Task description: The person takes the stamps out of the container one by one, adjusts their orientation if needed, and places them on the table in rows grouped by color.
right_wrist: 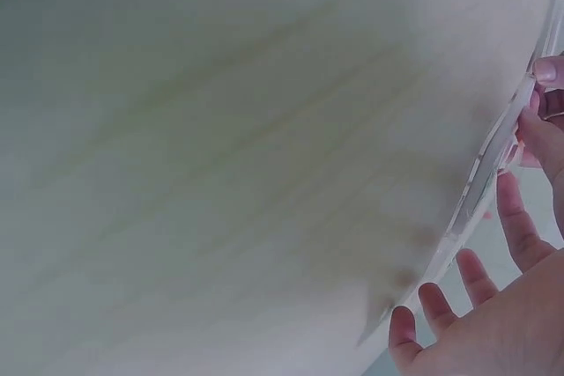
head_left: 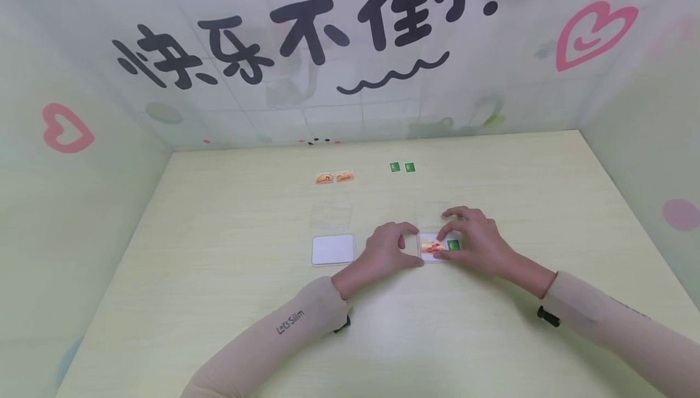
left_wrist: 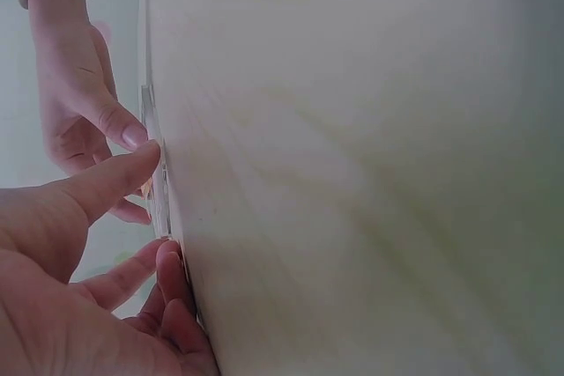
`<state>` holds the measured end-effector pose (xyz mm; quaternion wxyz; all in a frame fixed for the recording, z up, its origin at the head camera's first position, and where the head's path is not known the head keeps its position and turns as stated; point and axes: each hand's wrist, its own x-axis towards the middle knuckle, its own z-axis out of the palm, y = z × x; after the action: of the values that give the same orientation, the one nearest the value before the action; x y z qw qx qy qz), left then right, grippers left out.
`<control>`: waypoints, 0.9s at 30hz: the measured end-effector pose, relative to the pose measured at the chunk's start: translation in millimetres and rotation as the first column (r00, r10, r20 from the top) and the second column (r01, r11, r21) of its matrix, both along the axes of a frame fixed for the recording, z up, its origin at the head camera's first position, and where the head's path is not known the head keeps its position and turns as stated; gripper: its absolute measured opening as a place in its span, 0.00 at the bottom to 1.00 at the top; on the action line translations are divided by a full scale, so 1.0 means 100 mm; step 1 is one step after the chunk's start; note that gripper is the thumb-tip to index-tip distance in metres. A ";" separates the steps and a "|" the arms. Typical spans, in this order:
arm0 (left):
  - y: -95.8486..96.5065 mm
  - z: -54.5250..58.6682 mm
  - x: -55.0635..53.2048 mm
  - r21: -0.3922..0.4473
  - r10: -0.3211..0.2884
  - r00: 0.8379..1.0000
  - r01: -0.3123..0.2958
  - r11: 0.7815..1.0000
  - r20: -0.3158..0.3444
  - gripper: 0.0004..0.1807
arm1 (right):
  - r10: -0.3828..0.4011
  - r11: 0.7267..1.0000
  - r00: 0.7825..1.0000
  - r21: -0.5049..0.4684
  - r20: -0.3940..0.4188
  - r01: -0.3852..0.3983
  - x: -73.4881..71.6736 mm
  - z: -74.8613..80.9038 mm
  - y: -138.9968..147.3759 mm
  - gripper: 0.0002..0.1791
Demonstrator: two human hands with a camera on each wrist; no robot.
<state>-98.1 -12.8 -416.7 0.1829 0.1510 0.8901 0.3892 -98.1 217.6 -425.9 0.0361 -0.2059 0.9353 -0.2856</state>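
Observation:
In the head view a shallow clear case with a white face (head_left: 440,259) lies on the table, right of centre. An orange picture stamp (head_left: 429,245) and a small green stamp (head_left: 453,245) sit on its white face. My left hand (head_left: 385,247) holds the case's left end, thumb at the near corner and index finger at the far one. With thumb and index finger at its near and far edges, my right hand (head_left: 481,243) pinches the orange stamp. The left wrist view shows the thin case (left_wrist: 161,204) edge-on between the fingers; the stamps are mostly hidden there.
A second white-faced case (head_left: 332,250) lies to the left. Faint clear plastic pieces (head_left: 330,216) lie behind both cases. Farther back are two orange stamps (head_left: 345,176) and two green stamps (head_left: 410,167). Printed walls (head_left: 361,106) border the table (head_left: 219,216) at the back and sides.

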 end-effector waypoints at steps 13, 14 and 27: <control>0.00 -0.01 0.00 -0.011 -0.005 1.000 0.005 1.000 -0.004 0.30 | -0.001 1.000 1.000 -0.004 -0.006 0.001 0.01 0.02 0.02 0.09; 0.00 -0.01 0.00 -0.010 -0.004 1.000 0.004 1.000 -0.004 0.30 | 0.000 1.000 1.000 -0.003 -0.011 0.000 0.00 0.03 0.03 0.10; 0.00 0.00 0.00 -0.009 0.001 1.000 -0.001 1.000 0.010 0.30 | -0.008 1.000 0.999 -0.028 -0.042 0.007 -0.06 0.08 0.10 0.09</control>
<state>-97.6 -12.6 -416.3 0.1877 0.1477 0.8910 0.3861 -104.0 227.5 -418.1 0.0126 -0.2089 0.9326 -0.2942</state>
